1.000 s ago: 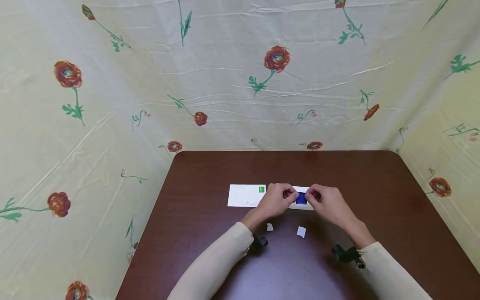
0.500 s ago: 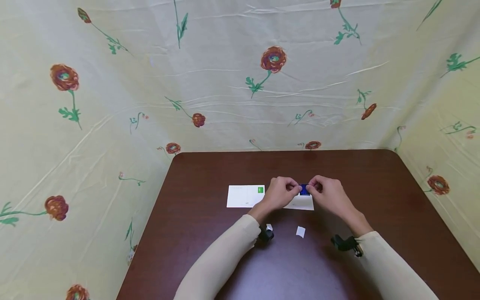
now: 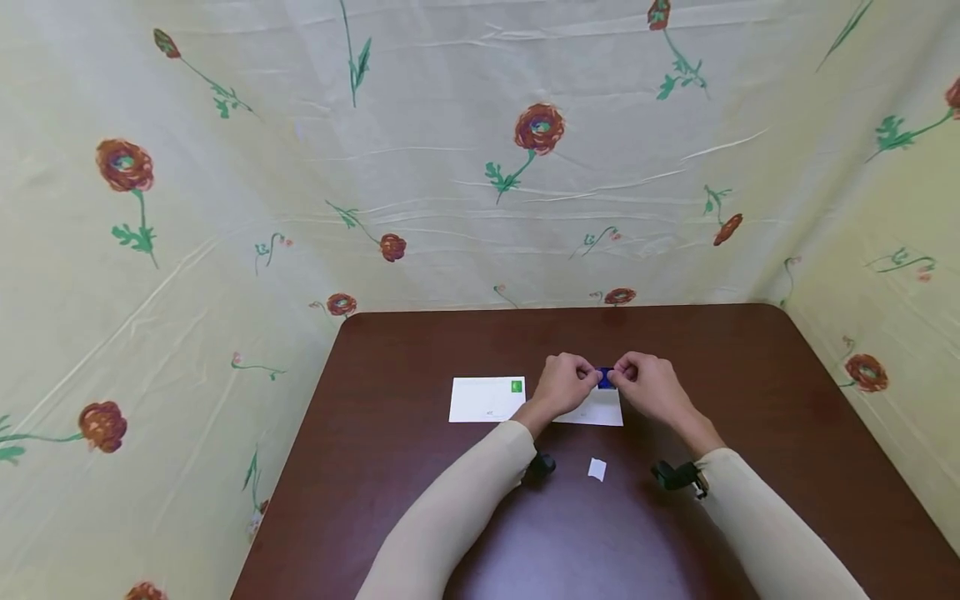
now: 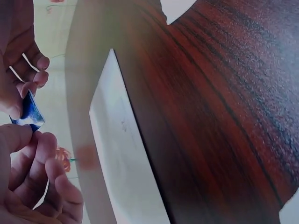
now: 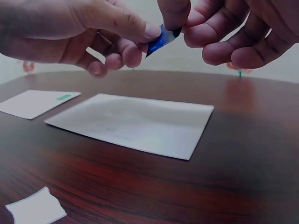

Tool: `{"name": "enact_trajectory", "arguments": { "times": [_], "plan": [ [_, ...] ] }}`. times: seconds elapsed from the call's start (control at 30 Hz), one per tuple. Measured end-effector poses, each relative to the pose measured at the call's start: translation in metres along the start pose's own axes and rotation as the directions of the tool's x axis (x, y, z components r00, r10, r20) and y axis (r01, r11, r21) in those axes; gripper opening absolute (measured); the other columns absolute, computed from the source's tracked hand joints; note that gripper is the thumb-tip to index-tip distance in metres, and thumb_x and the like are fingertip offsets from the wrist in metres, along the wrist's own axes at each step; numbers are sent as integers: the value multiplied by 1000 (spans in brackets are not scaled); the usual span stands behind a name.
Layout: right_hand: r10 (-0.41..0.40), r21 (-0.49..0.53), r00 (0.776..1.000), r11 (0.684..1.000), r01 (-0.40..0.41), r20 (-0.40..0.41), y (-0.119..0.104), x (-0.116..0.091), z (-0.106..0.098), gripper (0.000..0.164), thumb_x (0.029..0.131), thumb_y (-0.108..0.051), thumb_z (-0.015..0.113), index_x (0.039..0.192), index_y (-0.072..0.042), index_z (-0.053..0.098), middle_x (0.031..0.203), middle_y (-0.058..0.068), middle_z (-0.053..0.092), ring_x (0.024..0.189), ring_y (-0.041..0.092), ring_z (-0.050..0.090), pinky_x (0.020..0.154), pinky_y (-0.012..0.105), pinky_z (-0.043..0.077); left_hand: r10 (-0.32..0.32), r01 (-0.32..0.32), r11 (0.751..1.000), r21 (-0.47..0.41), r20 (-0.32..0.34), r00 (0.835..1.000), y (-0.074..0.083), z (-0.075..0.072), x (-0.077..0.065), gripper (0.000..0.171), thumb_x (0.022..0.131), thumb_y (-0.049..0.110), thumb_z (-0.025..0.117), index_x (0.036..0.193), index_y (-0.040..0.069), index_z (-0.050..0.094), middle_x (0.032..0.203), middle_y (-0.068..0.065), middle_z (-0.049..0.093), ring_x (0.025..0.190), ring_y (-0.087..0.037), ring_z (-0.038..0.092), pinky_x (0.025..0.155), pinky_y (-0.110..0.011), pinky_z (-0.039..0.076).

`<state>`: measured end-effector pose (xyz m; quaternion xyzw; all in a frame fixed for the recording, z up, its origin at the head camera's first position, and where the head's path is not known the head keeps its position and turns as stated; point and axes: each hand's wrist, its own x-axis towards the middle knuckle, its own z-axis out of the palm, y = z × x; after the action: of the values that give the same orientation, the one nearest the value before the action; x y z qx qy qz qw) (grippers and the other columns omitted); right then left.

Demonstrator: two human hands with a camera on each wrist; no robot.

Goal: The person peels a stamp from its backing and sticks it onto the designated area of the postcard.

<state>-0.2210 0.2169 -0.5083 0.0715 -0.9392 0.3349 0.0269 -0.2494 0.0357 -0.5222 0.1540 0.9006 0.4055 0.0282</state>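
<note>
Between the two hands a small blue stamp [image 3: 605, 379] is held up above a white card [image 3: 596, 408]. My left hand [image 3: 564, 385] pinches its left edge between thumb and fingertips, and my right hand [image 3: 651, 387] pinches the right edge the same way. In the right wrist view the stamp [image 5: 161, 41] looks bent and slanted, clear of the card [image 5: 135, 123] below. The left wrist view has the stamp [image 4: 29, 114] partly hidden by fingers. The card lies flat with faint small print on it.
Left of it lies another white card [image 3: 483, 398] bearing a green stamp [image 3: 517, 387]. A white paper scrap [image 3: 597, 469] rests nearer on the dark brown table [image 3: 420, 492]. Flowered cloth [image 3: 450, 167] hangs behind and at the sides.
Both hands have raised the blue stamp from over the card toward the card's far edge, uncovering more of the card. A smaller paper scrap is now hidden behind the left wrist in the head view.
</note>
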Motion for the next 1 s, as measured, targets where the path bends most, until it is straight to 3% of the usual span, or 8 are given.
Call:
{"name": "enact_trajectory", "arguments": {
  "times": [0.17,0.37,0.6,1.0],
  "plan": [
    [48,-4,999,999,-48,21,12,6,6,15,94,-24,68,92,-9,68,78,5,66,66,19,55,58,29,49,-49,49,998,48,-8,999,-1,10,6,18,92,31,73,82,16,78,69,9,65,61,-7,55,50,-21,44],
    [63,-15,998,998,-63,5,21,13,14,17,92,-25,69,86,-9,70,74,3,66,66,18,56,60,30,45,-51,53,992,111,-18,999,-4,18,11,20,90,29,74,73,19,76,69,10,66,63,-7,57,52,-21,44],
    [128,-60,991,990,-125,40,30,17,22,18,91,-27,68,83,-10,71,75,2,66,68,20,56,61,30,44,-55,59,982,181,-27,998,-10,27,17,18,87,27,75,70,21,78,70,8,69,64,-8,58,56,-21,44],
    [195,-69,978,979,-190,75,35,18,27,19,91,-28,69,83,-11,71,77,4,66,71,21,57,61,31,45,-109,114,976,188,-36,993,-16,40,23,19,85,27,76,66,23,74,72,7,66,67,-12,59,59,-26,47]
  ]
}}
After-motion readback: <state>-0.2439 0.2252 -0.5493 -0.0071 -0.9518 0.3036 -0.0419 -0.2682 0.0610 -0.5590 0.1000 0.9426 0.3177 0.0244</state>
